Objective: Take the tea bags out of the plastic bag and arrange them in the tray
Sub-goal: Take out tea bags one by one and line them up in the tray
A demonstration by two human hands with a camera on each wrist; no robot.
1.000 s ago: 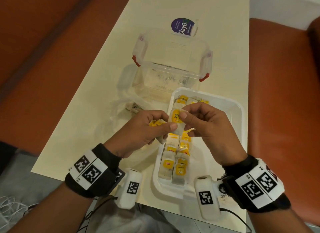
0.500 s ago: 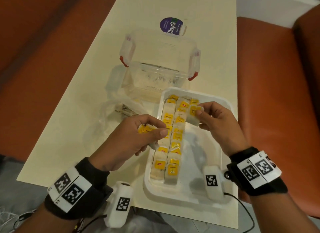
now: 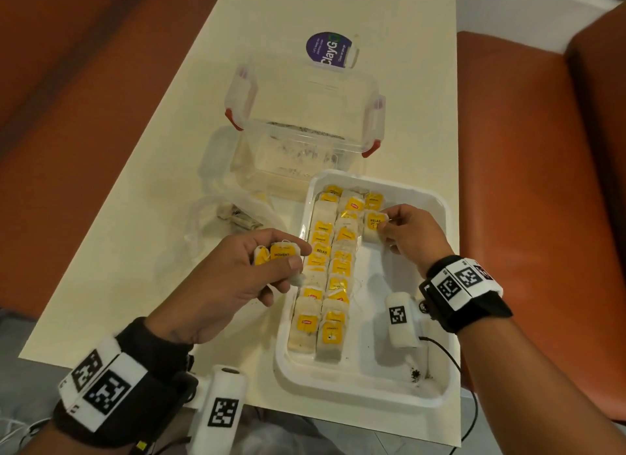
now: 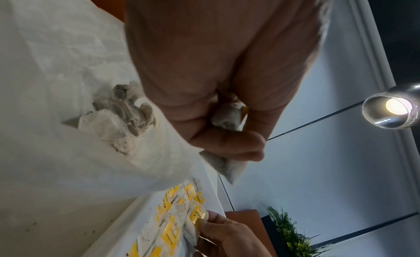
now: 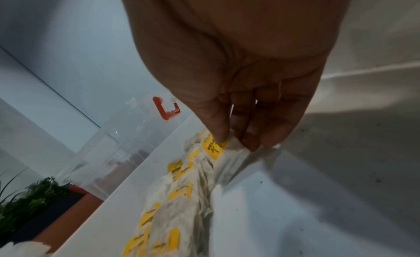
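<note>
Rust-red seating flanks a pale worktop (image 3: 162, 190) that carries a white tray (image 3: 437, 322), with a clear lidless container (image 3: 305, 142) at its 12 o'clock and a crumpled plastic bag (image 3: 237, 214) at its 10 o'clock. Two full columns of tea bags (image 3: 330, 278) fill the tray's 9 o'clock side. The right hand (image 3: 406, 234) pinches one tea bag (image 3: 372, 225) between thumb and fingers (image 5: 218, 128), low in the third column near 12 o'clock. The left hand (image 3: 237, 278) curls its fingers round a small stack of spare bags (image 3: 277, 254) just beside the tray. Risks, as I judge them: the dangling strings could snag the neighbouring column and pull it askew on release, and the left hand's stack could slip and scatter over the neat rows.
</note>
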